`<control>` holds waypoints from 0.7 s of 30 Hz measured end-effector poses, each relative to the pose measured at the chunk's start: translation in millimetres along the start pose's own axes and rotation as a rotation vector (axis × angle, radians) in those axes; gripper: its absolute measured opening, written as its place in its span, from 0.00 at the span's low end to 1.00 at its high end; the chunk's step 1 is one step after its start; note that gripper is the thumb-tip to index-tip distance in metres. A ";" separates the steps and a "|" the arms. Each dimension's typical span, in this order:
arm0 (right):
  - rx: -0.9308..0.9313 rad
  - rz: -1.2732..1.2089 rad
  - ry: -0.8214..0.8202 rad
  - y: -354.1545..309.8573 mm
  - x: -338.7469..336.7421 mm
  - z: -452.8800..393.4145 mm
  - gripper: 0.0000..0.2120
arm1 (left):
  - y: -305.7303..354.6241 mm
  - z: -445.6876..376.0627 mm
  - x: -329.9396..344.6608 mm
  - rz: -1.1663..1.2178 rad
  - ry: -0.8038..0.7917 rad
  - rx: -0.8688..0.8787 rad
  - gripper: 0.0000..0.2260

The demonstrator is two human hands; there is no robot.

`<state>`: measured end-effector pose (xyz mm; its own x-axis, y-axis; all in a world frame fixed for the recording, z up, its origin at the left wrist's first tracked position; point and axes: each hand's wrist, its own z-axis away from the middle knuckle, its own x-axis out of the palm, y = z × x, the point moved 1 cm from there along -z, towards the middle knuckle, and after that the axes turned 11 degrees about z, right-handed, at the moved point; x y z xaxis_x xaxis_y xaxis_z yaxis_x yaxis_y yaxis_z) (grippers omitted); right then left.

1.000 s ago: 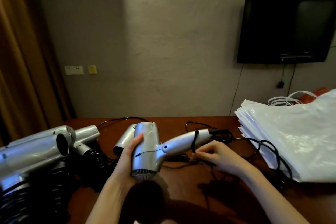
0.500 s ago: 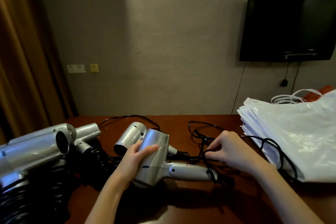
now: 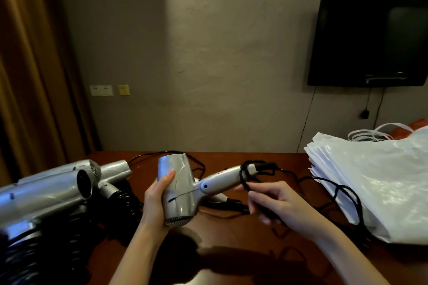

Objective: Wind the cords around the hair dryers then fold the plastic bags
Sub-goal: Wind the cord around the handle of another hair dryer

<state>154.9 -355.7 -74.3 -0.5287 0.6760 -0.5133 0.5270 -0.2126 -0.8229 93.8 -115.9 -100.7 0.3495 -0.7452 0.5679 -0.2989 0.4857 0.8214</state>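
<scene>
My left hand grips the barrel of a silver hair dryer, held above the brown table with its handle pointing right. A black cord loops round the end of that handle. My right hand holds the cord just below the handle, fingers curled on it. The rest of the cord trails right across the table toward a stack of white plastic bags at the right edge.
Several silver hair dryers with coiled black cords are piled at the left. Another dryer lies behind the held one. A dark TV hangs on the wall above the bags; a curtain hangs at the far left.
The dryer's handle has swung back up off the table and the cord now sits looped at the handle's end. My right hand has moved from above the handle to below it.
</scene>
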 end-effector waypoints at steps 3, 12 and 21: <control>0.038 -0.055 -0.047 7.1 -2.2 2.2 0.13 | -1.6 -4.0 -2.5 0.092 -0.061 -0.033 0.19; 0.167 0.033 -0.146 16.3 0.3 3.1 0.14 | -11.1 -2.9 1.0 0.091 -0.114 -0.204 0.15; 0.257 0.344 -0.077 31.4 -26.8 5.7 0.10 | -7.0 -0.9 -9.4 -0.150 -0.210 -0.343 0.34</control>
<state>181.8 -384.5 -87.8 -0.4044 0.4823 -0.7771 0.5034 -0.5920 -0.6294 93.4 -112.0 -111.8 0.1673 -0.8791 0.4464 0.0669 0.4618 0.8844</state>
